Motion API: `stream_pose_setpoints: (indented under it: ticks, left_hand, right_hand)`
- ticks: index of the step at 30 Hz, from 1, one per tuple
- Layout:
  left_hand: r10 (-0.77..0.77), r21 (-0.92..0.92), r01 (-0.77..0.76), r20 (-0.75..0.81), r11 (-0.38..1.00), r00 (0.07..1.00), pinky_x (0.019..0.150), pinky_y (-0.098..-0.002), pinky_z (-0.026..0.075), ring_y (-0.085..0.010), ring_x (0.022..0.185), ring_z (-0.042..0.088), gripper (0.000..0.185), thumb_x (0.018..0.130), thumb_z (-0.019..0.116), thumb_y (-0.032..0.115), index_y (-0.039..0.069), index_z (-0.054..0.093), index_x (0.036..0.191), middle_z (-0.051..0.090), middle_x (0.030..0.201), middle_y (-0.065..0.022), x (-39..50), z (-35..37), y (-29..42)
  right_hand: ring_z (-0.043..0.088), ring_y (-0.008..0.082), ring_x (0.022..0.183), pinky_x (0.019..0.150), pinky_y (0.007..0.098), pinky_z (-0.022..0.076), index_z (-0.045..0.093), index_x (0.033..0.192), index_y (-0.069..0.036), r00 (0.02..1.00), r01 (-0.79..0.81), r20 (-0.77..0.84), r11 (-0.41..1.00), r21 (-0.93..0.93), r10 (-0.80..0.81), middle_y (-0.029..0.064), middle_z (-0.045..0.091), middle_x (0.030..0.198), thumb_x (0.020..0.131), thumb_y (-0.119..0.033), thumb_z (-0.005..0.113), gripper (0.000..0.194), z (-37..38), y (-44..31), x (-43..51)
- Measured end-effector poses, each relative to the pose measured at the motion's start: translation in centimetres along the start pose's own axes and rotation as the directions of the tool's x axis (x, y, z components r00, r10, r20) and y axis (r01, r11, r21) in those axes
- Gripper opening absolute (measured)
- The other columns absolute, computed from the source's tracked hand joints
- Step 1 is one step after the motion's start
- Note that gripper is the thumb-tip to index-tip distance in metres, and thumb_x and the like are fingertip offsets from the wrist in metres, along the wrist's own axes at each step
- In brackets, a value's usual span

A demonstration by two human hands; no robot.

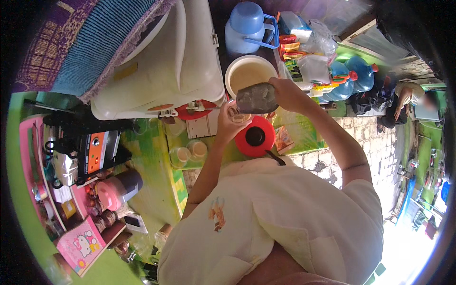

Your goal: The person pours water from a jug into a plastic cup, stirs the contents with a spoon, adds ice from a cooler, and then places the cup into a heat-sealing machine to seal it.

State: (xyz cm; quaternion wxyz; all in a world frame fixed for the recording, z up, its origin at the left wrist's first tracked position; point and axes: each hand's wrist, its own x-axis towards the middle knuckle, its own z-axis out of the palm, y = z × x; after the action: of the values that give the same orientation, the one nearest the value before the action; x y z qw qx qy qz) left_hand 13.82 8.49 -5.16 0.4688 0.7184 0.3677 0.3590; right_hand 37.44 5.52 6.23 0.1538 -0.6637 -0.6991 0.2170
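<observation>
My left hand (229,123) is wrapped around a clear plastic cup (238,113). Gripped in my right hand (288,93) is a dark grey scoop or small jug (257,98), its end tilted at the cup's mouth. How much liquid is in the cup is hard to tell. Just beyond both hands stands a round white tub (233,69) of beige liquid (251,76). Below the cup sits a round red plastic piece (242,144) with a dark centre. Two clear cups (197,150) with a beige drink in them stand on the green-patterned table (149,192), left of my left forearm.
A large white cooler box (167,74) stands left of the tub, and a blue jug (245,32) behind it. Packets (293,50) and blue water bottles (338,83) line the right. A cup-sealing machine (95,155) and pink-lidded pitcher (115,192) are leftward. Another person (406,96) sits farther off.
</observation>
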Motion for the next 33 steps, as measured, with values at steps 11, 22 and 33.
stream_pose_setpoints:
  ticks: [11, 22, 33]
  left_hand:
    - [0.012, -0.231, 0.003, 0.064, 0.973, 0.998, 0.083, -0.0311, 0.052, -0.0169, 0.098, 0.058, 0.071, 0.062, 0.087, 0.009, 0.001, 0.044, 0.118, 0.055, 0.109, -0.0100, 0.3, 0.3, 5.2]
    - [0.061, -0.344, -0.035, 0.064, 0.938, 0.996, 0.092, -0.0346, 0.051, -0.0224, 0.109, 0.057, 0.082, 0.062, 0.087, 0.010, 0.001, 0.036, 0.126, 0.051, 0.121, -0.0144, -0.2, 1.0, 6.1]
    - [0.133, -0.365, -0.142, -0.050, 0.920, 0.990, 0.092, -0.0346, 0.050, -0.0217, 0.109, 0.056, 0.085, 0.060, 0.088, 0.009, 0.001, 0.036, 0.127, 0.051, 0.120, -0.0132, -0.4, 2.3, 8.8]
  right_hand:
    - [0.064, 0.0209, 0.076, 0.074, 0.0334, 0.0458, 0.057, 0.112, 0.000, 0.975, 0.085, -0.101, 0.753, -0.653, -0.198, 0.0091, 0.060, 0.086, 0.074, -0.006, 0.062, 0.039, -4.4, -11.1, -2.3]
    - [0.060, 0.0271, 0.074, 0.074, 0.0377, 0.0449, 0.057, 0.117, -0.003, 0.967, 0.076, -0.201, 0.925, -0.372, -0.160, 0.0102, 0.060, 0.090, 0.073, 0.001, 0.057, 0.044, -5.0, -8.5, -4.1]
    - [0.061, 0.0305, 0.078, 0.076, 0.0420, 0.0443, 0.055, 0.118, -0.006, 0.952, 0.064, -0.267, 0.949, -0.309, -0.152, 0.0128, 0.060, 0.092, 0.072, 0.003, 0.055, 0.047, -6.4, -6.4, -4.7]
